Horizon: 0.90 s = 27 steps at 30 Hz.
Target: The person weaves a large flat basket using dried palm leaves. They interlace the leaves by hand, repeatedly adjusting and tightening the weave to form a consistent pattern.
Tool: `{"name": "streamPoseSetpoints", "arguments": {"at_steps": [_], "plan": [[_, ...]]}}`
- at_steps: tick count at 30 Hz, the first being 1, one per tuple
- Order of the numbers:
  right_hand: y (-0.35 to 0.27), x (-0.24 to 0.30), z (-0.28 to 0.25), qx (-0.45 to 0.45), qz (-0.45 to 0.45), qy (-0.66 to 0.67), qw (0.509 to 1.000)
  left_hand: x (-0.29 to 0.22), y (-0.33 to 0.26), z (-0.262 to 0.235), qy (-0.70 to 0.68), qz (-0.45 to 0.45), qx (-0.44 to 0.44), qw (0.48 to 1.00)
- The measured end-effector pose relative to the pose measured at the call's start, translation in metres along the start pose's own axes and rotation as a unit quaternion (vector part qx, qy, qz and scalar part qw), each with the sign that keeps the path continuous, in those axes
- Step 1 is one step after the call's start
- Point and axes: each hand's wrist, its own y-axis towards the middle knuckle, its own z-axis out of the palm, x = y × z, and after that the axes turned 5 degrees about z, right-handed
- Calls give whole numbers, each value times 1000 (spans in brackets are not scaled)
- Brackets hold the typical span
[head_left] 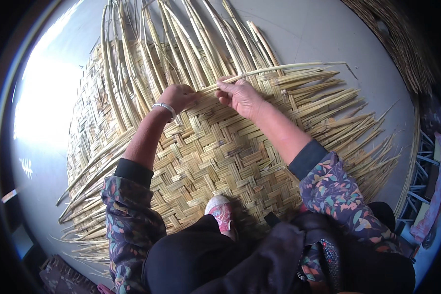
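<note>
On the grey floor (323, 29), a woven reed mat (210, 157); left hand (177, 96) presses strips, right hand (240, 95) pinches one reed strip (289, 67).

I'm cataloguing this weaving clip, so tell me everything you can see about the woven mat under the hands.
The woven mat lies flat on a pale grey floor. It looks made of flat, straw-coloured reed strips interlaced in a herringbone pattern. Its centre is tightly woven; loose unwoven strips fan out at the top, right and lower left. The left hand presses on it near the top edge, the right hand pinches one long strip there, and a pink shoe rests on its near part.
</note>
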Motion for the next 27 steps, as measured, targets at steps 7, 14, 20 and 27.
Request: {"name": "streamPoseSetpoints", "arguments": {"at_steps": [7, 14, 20, 27], "plan": [[3, -16, 22, -144, -47, -70, 986, 0, 2, 10, -36, -27, -8, 999], [5, 11, -6, -203, -135, -150, 958, 6, 5, 9, -44, -19, 5, 999], [16, 27, -11, -218, -150, -241, 934, 8, 5, 15, 13, 3, -56, 998], [21, 46, -20, -240, -98, -156, 953, 5, -2, 24, 12, -18, -94, 995]]}}
